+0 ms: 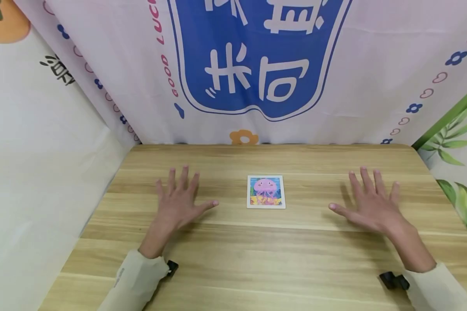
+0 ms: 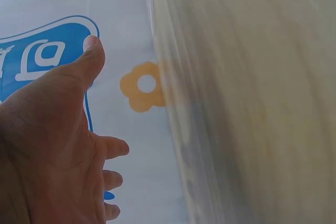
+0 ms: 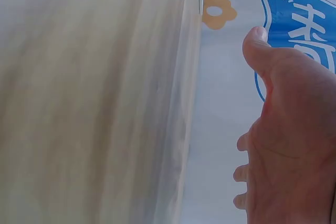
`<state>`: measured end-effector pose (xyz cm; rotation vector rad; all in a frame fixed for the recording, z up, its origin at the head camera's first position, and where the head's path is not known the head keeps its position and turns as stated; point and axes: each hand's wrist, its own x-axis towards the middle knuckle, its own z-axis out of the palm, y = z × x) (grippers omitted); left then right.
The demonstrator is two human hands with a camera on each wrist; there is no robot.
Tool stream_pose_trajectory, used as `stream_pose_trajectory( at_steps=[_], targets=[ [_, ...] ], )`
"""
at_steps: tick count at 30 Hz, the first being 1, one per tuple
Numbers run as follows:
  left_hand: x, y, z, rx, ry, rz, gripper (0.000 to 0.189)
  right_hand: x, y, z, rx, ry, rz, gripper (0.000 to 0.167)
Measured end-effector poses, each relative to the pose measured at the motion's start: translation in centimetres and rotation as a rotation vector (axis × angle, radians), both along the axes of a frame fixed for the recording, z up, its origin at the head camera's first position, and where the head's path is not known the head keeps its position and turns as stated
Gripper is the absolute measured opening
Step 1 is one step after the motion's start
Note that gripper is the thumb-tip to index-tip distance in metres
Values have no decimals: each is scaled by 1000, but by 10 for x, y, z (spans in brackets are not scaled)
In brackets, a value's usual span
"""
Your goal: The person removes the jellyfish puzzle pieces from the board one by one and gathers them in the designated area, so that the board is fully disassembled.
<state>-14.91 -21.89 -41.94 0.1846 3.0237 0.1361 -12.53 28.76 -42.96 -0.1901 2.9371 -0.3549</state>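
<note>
A square, white-framed picture puzzle (image 1: 266,192) with a pink jellyfish on a blue and yellow ground lies flat at the middle of the wooden table. To its left, my left hand (image 1: 177,205) is spread palm down with nothing in it. My right hand (image 1: 375,207) is spread the same way on the other side, its thumb pointing toward the picture. Both wrist views show the hands, left (image 2: 55,103) and right (image 3: 296,108), with fingers extended and holding nothing; the picture does not clearly show there.
The wooden table (image 1: 264,259) has rounded far corners. Behind it hangs a printed cloth (image 1: 350,125) with a blue emblem and an orange flower. White sheeting (image 1: 43,172) borders the left side, and leaf-patterned cloth (image 1: 455,172) the right. Black wrist mounts (image 1: 394,280) sit by the sleeves.
</note>
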Motion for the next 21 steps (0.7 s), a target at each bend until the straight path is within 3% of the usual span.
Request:
stream_pose_trajectory(
  at_steps=[21],
  targets=[
    [-13,39,9,62,-15,-63,108,-21,-45,5,-21,-1,58,124]
  ],
)
